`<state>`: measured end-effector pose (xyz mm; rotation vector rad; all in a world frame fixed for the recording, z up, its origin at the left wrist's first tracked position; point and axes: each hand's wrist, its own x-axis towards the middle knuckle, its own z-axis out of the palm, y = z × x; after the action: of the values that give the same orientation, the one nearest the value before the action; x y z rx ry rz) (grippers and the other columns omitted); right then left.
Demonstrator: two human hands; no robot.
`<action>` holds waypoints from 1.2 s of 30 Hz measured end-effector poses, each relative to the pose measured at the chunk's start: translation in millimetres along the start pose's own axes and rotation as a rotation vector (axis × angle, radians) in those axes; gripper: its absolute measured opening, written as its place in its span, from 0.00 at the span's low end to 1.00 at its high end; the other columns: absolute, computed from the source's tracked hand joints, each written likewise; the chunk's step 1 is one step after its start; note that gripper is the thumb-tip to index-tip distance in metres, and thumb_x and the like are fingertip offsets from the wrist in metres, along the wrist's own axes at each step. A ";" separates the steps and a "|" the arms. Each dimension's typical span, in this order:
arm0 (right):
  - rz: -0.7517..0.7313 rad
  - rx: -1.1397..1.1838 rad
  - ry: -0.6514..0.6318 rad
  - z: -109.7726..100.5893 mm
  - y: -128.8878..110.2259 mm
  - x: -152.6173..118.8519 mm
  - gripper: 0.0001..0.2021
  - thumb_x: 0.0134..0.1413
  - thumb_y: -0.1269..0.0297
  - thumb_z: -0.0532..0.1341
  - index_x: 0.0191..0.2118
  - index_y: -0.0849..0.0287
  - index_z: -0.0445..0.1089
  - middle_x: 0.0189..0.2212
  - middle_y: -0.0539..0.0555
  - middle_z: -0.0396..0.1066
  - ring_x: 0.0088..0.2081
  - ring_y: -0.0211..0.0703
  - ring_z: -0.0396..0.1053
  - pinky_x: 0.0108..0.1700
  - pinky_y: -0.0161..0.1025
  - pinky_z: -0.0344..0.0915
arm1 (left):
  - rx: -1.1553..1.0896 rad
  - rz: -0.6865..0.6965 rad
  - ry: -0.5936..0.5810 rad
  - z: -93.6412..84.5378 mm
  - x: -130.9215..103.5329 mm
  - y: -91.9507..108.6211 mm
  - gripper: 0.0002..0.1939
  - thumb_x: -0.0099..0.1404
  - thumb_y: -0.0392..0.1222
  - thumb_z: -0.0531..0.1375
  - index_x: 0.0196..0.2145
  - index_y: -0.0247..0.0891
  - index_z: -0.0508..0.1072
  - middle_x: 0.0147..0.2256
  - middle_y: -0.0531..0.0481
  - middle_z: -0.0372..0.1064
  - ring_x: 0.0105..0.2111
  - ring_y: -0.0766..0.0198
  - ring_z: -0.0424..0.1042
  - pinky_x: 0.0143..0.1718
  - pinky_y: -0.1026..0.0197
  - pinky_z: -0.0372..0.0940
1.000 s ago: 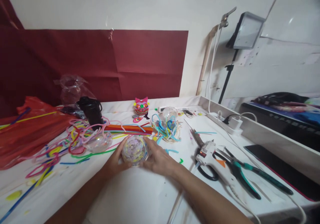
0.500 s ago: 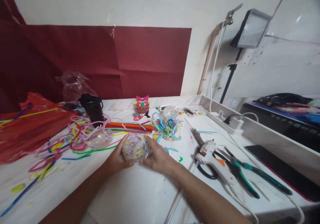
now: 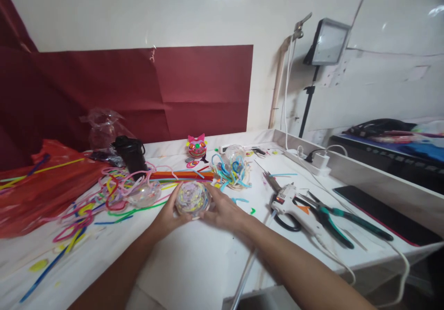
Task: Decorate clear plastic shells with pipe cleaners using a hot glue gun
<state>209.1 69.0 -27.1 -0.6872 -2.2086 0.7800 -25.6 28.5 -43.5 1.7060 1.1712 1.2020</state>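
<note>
Between my two hands, low over the white table, is a clear plastic ball [image 3: 193,199] with yellow, purple and white bits showing through it. My left hand [image 3: 169,217] curves around its left side, thumb at the near edge. The right side is held by my right hand [image 3: 224,210], its thumb also at the front. Just beyond lies a bundle of orange and red pipe cleaners [image 3: 180,176]. Behind my right hand is a tangle of blue and yellow pipe cleaners [image 3: 234,171] by another clear ball [image 3: 235,153].
A glue gun [image 3: 286,199], black-handled scissors [image 3: 289,223] and green-handled pliers [image 3: 333,222] lie at right, near a black phone-like slab [image 3: 381,213]. A pink cat-faced figure [image 3: 196,147] stands at the back. Left are a black bottle [image 3: 130,155], loose pipe cleaners and a red plastic bag [image 3: 52,185].
The view has swung slightly to the right. Both hands remain around the clear ball, which has shifted a little away from me.
</note>
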 end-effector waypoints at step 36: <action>0.010 -0.088 0.023 4.3 6.9 -1.4 0.44 0.52 0.60 0.66 0.70 0.57 0.44 0.62 0.67 0.59 0.57 0.58 0.65 0.54 0.54 0.67 | 0.020 0.053 -0.033 -4.7 4.3 -11.3 0.54 0.60 0.59 0.64 0.72 0.41 0.38 0.70 0.36 0.44 0.68 0.41 0.50 0.65 0.43 0.51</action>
<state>208.5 71.4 -35.0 -0.7470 -2.2315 0.6795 -32.4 36.4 -51.2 1.7753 1.1289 1.1932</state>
